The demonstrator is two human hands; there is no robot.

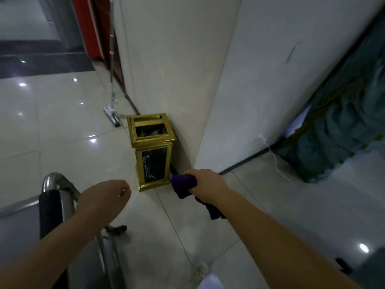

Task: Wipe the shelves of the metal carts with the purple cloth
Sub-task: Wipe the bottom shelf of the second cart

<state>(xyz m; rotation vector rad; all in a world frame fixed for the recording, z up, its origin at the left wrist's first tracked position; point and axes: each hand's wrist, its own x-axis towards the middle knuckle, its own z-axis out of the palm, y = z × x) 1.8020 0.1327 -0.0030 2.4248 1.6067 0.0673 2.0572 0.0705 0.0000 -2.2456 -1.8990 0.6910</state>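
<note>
No wiping is under way at this moment, and nothing here shows whether any shelf is already clean, so the job looks to be at a pause or a move between carts. The right hand (205,180) grasps the purple cloth (184,185) bunched in its curled fingers, a loose tail hanging below the wrist, out in the air over the floor tiles (62,126) and well apart from any shelf. The left hand (104,198) hangs with fingers loosely curled and holds nothing, just above the curved rail of a metal cart (55,181) at the near left; only that rail, a dark padded stretch and part of the frame show, so its shelves cannot be judged. Straight ahead a gold waste bin (151,149) stands against the corner of a pale wall (187,69), close to the cloth hand. A mop (112,94) leans further off on the left, and a white cable (275,161) trails from the wall on the right beside a blue-green curtain (343,113). To resume, the cloth must come back left to the cart.
</note>
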